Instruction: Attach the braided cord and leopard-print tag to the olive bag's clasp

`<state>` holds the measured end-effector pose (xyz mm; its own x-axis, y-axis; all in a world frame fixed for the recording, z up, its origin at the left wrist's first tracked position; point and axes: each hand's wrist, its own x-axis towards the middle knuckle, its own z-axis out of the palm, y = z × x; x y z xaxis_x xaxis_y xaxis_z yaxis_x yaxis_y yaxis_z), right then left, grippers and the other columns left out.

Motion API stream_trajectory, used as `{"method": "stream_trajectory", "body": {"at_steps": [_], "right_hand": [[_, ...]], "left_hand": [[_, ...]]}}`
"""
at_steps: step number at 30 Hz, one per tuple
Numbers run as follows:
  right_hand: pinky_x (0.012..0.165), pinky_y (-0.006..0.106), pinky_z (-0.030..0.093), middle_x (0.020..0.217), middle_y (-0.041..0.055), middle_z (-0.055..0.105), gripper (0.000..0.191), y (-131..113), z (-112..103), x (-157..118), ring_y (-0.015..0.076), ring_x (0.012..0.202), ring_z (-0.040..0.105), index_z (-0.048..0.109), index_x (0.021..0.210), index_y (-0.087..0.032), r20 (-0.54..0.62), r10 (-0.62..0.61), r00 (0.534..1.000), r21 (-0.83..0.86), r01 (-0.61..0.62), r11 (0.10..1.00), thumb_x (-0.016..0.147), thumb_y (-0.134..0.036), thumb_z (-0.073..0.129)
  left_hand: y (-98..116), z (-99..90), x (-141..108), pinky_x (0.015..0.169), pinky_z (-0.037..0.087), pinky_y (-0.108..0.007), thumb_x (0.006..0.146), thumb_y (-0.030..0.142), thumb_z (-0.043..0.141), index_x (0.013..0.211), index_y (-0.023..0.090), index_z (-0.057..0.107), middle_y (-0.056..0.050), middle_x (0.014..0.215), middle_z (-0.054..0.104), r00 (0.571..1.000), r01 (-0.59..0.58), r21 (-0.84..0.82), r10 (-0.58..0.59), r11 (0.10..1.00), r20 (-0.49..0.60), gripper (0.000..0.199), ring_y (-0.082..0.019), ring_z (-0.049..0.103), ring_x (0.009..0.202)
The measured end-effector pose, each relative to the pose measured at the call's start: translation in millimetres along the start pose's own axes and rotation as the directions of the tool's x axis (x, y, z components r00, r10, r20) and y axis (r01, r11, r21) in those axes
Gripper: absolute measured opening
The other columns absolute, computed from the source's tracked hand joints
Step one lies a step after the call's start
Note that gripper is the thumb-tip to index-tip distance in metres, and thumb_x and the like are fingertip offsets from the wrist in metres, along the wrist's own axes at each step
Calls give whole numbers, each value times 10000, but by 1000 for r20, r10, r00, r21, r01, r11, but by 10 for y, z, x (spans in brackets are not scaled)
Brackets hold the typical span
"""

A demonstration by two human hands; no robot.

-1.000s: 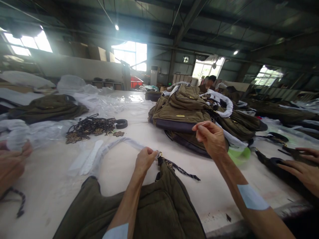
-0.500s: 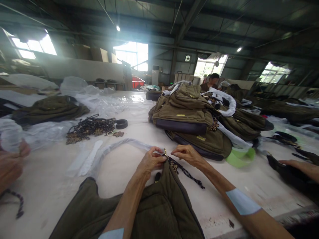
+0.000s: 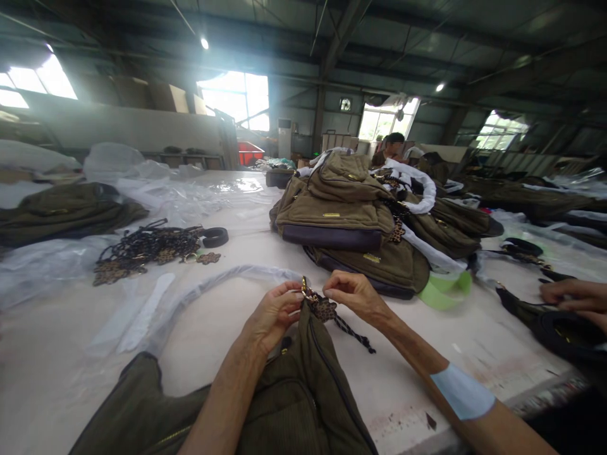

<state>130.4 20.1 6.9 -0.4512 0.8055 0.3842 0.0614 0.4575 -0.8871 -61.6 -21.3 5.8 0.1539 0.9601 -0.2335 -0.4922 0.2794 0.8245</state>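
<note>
"Working at the bag's [image 3: 287, 411] upper tip, I'd judge, where the clip [image 3: 304, 284] sits. How do the fingers stand?"

"Left hand [image 3: 266, 321]: thumb and fingertips clamped on the clip, right at the bag's tip. Right hand [image 3: 358, 297]: thumb and fingertips together just beside the charm [image 3: 325, 309]. I cannot tell whether anything thin is between them."

"And the bag itself?"

"On the near side of the table [image 3: 427, 360], under the forearms. The charm hangs at its tip, with the cord [image 3: 353, 334] trailing to the right."

"What would a next move call for?"

"To my mind, a steady left pinch and a small, exact touch from the right; the metal parts look fiddly. The wrapped strap [image 3: 227, 273] arches beyond the bag and could tug the tip."

"Farther off?"

"Strips [image 3: 145, 316] to the bag's left, a co-worker's hand [image 3: 573, 294] well to its right. Beyond it, a charm heap [image 3: 152, 248], a black ring [image 3: 215, 242] and the pile [image 3: 341, 215]; farthest, a person [image 3: 392, 150] behind the pile."
</note>
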Motion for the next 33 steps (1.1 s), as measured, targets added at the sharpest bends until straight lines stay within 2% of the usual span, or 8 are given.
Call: {"method": "stream_trajectory", "body": {"at_steps": [3, 10, 19, 29, 31, 33], "right_hand": [[583, 215, 382, 677, -5, 539, 143, -31, -39, -42, 98, 629, 488, 635, 708, -138, 19, 30, 999, -4, -30, 1000, 757, -271, 650], [546, 215, 360, 648, -1, 552, 100, -136, -1, -114, 91, 585, 471, 646, 694, -136, -32, -72, 997, -286, 59, 956, 772, -190, 616], [563, 223, 353, 650, -3, 543, 75, -36, -28, -87, 96, 596, 475, 669, 734, -148, -38, -147, 988, -419, 118, 900, 782, -142, 612], [593, 229, 378, 690, 15, 576, 87, -39, -70, -47, 113, 659, 513, 670, 722, -153, -21, -181, 983, -292, 167, 942, 791, -176, 624], [619, 233, 391, 757, 29, 600, 97, -2, -67, -37, 120, 705, 531, 660, 711, -150, -35, -129, 991, -165, 121, 979, 783, -212, 640], [640, 236, 411, 907, 54, 634, 128, 38, -66, -35, 123, 743, 549, 647, 727, -146, -3, -8, 1000, 45, 9, 999, 773, -265, 657]], "left_hand": [[8, 8, -5, 591, 486, -210, 567, 121, 705, 827, 156, 582, -51, 815, 669, 999, -26, -24, 27, 999, 24, 289, -128, 622, 680], [14, 25, -7, 608, 488, -190, 614, 101, 679, 861, 148, 553, -48, 823, 651, 998, -50, 6, 50, 999, 34, 281, -115, 614, 700], [13, 26, -1, 596, 486, -190, 626, 84, 667, 833, 146, 520, -52, 821, 648, 999, -44, 9, 43, 999, 33, 261, -113, 616, 680], [22, 33, -1, 633, 485, -205, 655, 97, 644, 830, 153, 502, -75, 832, 673, 993, -68, 41, 64, 997, 100, 232, -132, 633, 713], [27, 40, -3, 640, 483, -209, 660, 104, 640, 829, 155, 504, -66, 823, 670, 991, -78, 37, 73, 996, 115, 222, -129, 628, 704], [30, 44, -10, 642, 480, -214, 665, 115, 635, 828, 156, 510, -59, 812, 665, 988, -84, 34, 79, 996, 132, 210, -131, 625, 703]]}}
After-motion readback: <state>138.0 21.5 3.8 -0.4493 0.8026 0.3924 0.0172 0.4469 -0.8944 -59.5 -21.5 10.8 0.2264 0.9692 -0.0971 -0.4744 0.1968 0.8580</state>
